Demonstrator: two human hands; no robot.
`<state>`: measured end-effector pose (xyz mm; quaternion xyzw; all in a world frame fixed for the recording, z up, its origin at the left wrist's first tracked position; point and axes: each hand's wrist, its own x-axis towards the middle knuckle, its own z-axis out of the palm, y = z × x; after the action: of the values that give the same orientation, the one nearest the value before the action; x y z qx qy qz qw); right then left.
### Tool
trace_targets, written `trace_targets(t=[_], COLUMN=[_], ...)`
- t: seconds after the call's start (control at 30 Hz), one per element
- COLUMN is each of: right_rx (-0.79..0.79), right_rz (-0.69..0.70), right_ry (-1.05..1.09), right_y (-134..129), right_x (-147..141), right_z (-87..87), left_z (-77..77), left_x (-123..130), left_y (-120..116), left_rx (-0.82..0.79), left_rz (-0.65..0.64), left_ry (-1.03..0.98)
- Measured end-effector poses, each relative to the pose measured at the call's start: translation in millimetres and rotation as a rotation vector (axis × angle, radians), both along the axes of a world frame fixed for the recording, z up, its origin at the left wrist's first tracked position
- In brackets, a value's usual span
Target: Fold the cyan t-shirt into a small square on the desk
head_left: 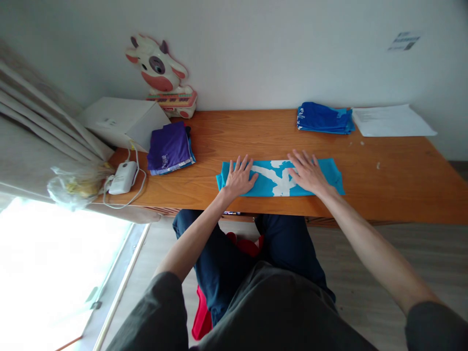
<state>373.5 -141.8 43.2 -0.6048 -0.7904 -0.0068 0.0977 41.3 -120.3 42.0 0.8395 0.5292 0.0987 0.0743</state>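
Note:
A light blue cloth garment (261, 186) with a white print lies folded into a long strip near the table's front edge; it looks like a T-shirt. My left hand (239, 176) rests flat on its left part, fingers spread. On the right part lies my right hand (307, 170), also flat with the fingers apart. Neither hand grips the cloth. A folded purple garment (168, 146) sits on a small pile to the left. Toward the back right is a stack of folded dark blue garments (323, 118).
On the wooden table (241, 134), a white box (124, 119) and a cow-shaped toy keyboard (164, 78) stand at the back left. A white power strip (123, 178) with cables and a clear plastic bag (75, 187) lie front left. White paper (393, 121) lies back right.

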Motion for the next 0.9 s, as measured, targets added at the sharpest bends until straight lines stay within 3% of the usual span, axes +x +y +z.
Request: trace_targets(t=[0.17, 0.27, 0.37, 0.53, 0.8, 0.9], right_rx=[-0.021, -0.02, -0.016, -0.051, -0.146, -0.158], right_rz=[0.185, 0.184, 0.197, 0.162, -0.169, -0.213], right_ry=[0.031, 0.033, 0.037, 0.021, -0.016, -0.01], right_y=[5, 5, 4, 7, 2, -2], right_x=[-84, -102, -99, -68, 59, 87], right_z=[-11.4, -24.7, -29.7, -25.4, -20.9, -23.4], left_z=[-4.1, -8.5, -10.0, -8.7, -6.5, -6.0], left_x=[12, 9, 5, 4, -14, -24], left_y=[-8, -9, -9, -8, -6, -6], left_rx=[-0.002, 0.021, 0.039, 0.039, 0.031, 0.029], left_rz=[-0.064, -0.073, -0.082, -0.08, -0.051, -0.023], left_ry=[0.013, 0.022, 0.023, 0.028, 0.022, 0.021])
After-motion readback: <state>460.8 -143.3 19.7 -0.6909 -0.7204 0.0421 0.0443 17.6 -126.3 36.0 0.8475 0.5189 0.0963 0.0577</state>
